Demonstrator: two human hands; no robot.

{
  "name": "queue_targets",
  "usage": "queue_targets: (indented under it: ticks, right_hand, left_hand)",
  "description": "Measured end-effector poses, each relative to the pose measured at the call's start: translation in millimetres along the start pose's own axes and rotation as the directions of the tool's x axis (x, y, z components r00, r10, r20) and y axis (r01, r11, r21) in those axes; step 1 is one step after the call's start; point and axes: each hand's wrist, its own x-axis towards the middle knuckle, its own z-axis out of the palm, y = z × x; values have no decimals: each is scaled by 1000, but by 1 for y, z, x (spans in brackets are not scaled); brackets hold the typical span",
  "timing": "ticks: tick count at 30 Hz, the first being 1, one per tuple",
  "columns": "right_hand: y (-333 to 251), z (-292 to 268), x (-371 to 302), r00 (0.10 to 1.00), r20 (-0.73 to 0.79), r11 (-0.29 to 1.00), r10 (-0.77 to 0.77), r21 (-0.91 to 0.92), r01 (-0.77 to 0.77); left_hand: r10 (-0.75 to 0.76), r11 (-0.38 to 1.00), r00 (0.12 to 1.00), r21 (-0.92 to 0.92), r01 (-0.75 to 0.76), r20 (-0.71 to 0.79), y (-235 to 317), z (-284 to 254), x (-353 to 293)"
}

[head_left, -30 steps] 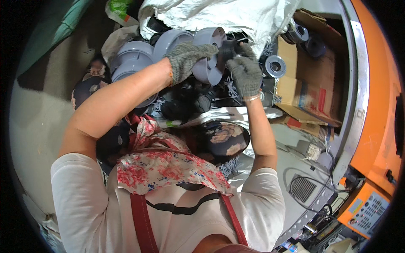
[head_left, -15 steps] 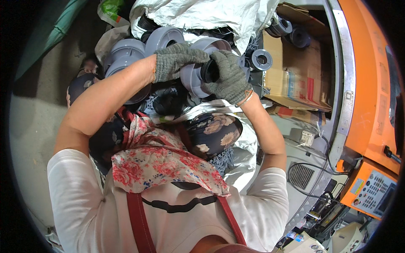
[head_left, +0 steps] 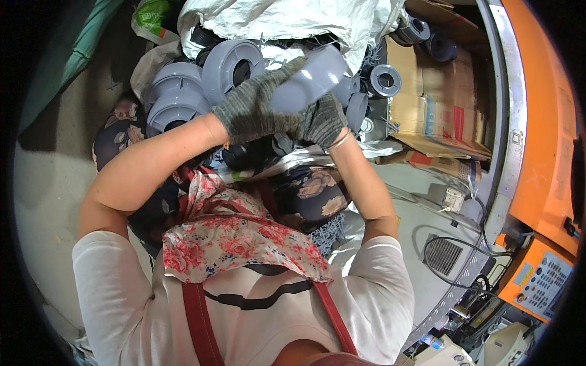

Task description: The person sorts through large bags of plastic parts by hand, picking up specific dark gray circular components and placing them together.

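Observation:
A smooth grey plastic pipe fitting (head_left: 311, 79) is tilted between my two hands in their grey knit gloves. My left hand (head_left: 253, 108) grips it from the left, the fingers along its side. Under its lower right part is my right hand (head_left: 323, 119), closed around it with some fingers hidden. Larger grey ring-shaped fittings lie just left of my hands, one standing up with its open end (head_left: 233, 70) showing and others stacked (head_left: 174, 100) beside it. Right of my right hand are smaller grey fittings (head_left: 357, 110) and a flanged one (head_left: 385, 81).
White sacking (head_left: 287, 21) spreads at the far side. A cardboard box (head_left: 445, 104) with a few fittings (head_left: 441, 47) stands to the right. Beyond it are an orange machine (head_left: 537, 134) and a keypad panel (head_left: 543, 283). A black cable (head_left: 452, 282) loops near a vent.
The fitting in my hands has turned from its open, black-ringed end to its smooth side and risen. My right hand has shifted lower and left beneath it.

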Motion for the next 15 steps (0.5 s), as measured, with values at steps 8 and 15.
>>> queue_targets:
  ticks: [8,15]
  right_hand:
    - [-75,-189,69,735,-314,-186,-601,-839,-511]
    - [-47,-212,60,736,-583,-347,-343,-650,-676]
  left_hand:
    - [128,641,980,767,34,-150,-19,-24,22]
    - [333,759,931,544,-358,149,-24,-10,18]
